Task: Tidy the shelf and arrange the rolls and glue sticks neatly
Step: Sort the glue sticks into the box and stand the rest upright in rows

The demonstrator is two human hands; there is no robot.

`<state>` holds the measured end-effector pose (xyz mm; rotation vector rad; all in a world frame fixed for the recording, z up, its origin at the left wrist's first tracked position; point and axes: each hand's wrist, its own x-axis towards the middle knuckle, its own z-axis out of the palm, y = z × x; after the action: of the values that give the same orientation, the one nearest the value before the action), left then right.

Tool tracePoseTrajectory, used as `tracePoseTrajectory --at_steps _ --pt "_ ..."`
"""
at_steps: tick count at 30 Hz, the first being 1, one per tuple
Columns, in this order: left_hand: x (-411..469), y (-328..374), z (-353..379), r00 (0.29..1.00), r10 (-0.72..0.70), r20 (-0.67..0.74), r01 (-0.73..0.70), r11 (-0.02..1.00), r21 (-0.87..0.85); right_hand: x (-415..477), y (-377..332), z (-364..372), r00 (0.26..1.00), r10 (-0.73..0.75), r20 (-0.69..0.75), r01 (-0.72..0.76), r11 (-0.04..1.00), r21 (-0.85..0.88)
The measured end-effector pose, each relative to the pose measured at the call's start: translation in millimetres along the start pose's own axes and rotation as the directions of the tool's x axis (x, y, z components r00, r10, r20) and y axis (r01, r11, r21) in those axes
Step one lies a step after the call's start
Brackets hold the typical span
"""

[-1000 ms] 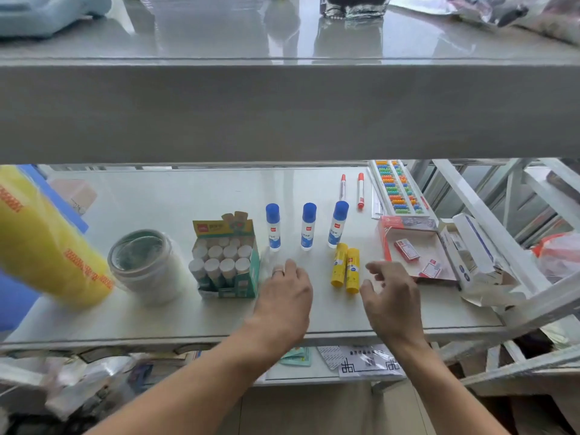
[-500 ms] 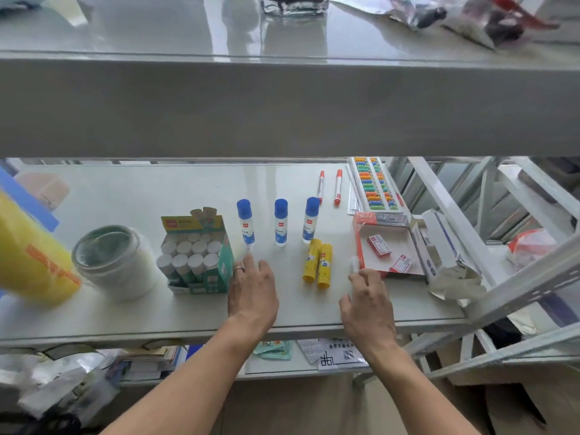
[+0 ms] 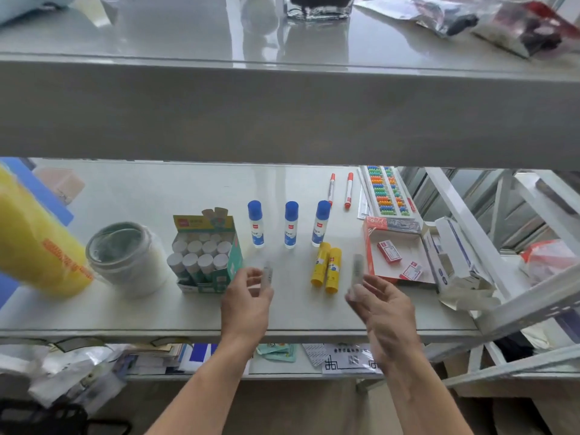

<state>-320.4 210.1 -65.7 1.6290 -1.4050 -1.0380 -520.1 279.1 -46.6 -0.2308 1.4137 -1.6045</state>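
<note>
On the middle shelf, head view:
Shelf (image 3: 94,312): pale, glossy, flat; carries all the task's things; front edge nearest the viewer.
Left hand (image 3: 248,296): raised just above the shelf front, fingers pinched on a small, pale, blurred stick (image 3: 267,274); kind not readable.
Right hand (image 3: 379,302): raised to the right of the yellow pair, fingertips closed on a clear, slim tube (image 3: 357,271) held roughly upright; details blurred.
Blue-capped glue sticks (image 3: 291,224): three, upright, white bodies, evenly spaced in a row behind both hands.
Yellow glue sticks (image 3: 326,268): two, lying side by side and touching, long axes running front to back; between the hands, nearer the right.
Boxed glue sticks (image 3: 204,252): open green carton of white round caps, just left of and behind the left hand.
Tape rolls (image 3: 128,255): clear stack, smooth cylinder, left of the carton; yellow roll (image 3: 34,246) at far left, tilted.
Red pens (image 3: 340,189): two, at the rear, lying front to back.
Abacus (image 3: 387,193) and open red box (image 3: 395,255): right side, well apart from the left hand.
Decisive relation, as judged: open shelf beside the yellow pair lies just ahead of the right hand; held pieces probably to be set in line there.
</note>
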Motion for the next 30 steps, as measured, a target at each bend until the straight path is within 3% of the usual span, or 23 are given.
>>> tracePoseTrajectory --at_steps 1,3,6,9,14,20,22,26,30 --pt "-7 1 -6 0.998 -0.054 0.044 0.062 0.979 -0.193 -5 0 7 0.993 0.052 0.110 -0.064 0.991 0.115" --pt "-18 0 -13 0.991 -0.089 0.104 0.124 0.904 -0.410 -14 2 24 0.960 0.090 0.266 -0.134 0.979 0.154" --pt "-21 1 -20 0.988 -0.066 0.138 0.126 0.862 -0.491 -17 13 43 0.929 0.115 0.351 -0.170 0.977 0.131" --pt "-13 0 -25 0.985 -0.014 0.172 0.098 0.865 -0.491 -15 24 61 0.915 0.123 0.383 -0.127 0.992 -0.015" --pt "-2 -10 -29 0.980 0.106 0.166 -0.038 0.929 -0.367 -9 46 85 0.913 -0.052 0.404 0.212 0.908 -0.362" --pt "2 -24 -23 0.981 0.176 0.082 -0.158 0.969 -0.189 -1 63 90 0.917 -0.136 0.375 0.317 0.818 -0.481" --pt "1 -21 -23 0.974 0.215 0.071 -0.208 0.974 -0.094 0 62 89 0.911 -0.198 0.361 0.380 0.741 -0.554" --pt "-6 -16 -29 0.898 0.437 -0.054 -0.426 0.892 0.150 4 44 83 0.847 -0.400 0.350 0.526 0.545 -0.653" --pt "-6 -2 -40 0.878 0.477 -0.048 -0.435 0.834 0.339 9 31 90 0.830 -0.429 0.355 0.542 0.473 -0.695"
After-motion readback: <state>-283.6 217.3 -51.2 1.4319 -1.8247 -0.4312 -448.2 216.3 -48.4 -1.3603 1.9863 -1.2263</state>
